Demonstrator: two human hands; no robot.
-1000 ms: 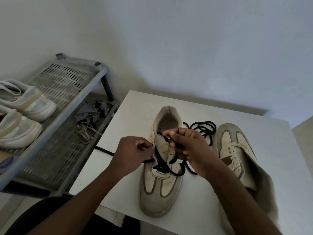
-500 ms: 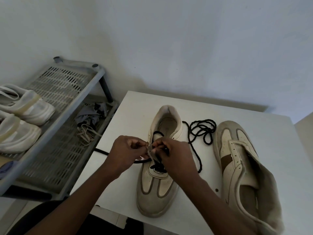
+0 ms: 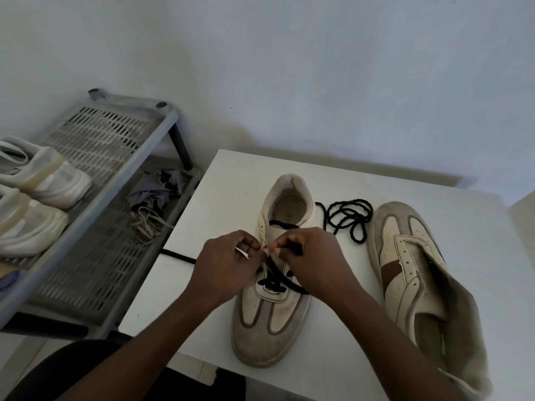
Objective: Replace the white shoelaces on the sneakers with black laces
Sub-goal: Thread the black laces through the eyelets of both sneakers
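sneaker [image 3: 269,337] mid table [image 3: 220,180], toe nearest, threaded lace [image 3: 272,282] trailing off the left edge, spare lace [image 3: 350,215] coiled between it and the second sneaker [image 3: 405,256] on the right, rack [image 3: 95,204] left of the table, shoes [image 3: 49,180] up top, loose laces [image 3: 147,224] on its lower shelf

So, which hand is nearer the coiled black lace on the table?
Right. The right hand is just left of the coiled black lace; the left hand lies farther left.

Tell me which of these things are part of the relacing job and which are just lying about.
In the job: middle sneaker, black lace threaded in it, left hand and right hand pinching it, coiled lace, unlaced sneaker.
Lying about: rack, white shoes, grey cloth, pale laces.
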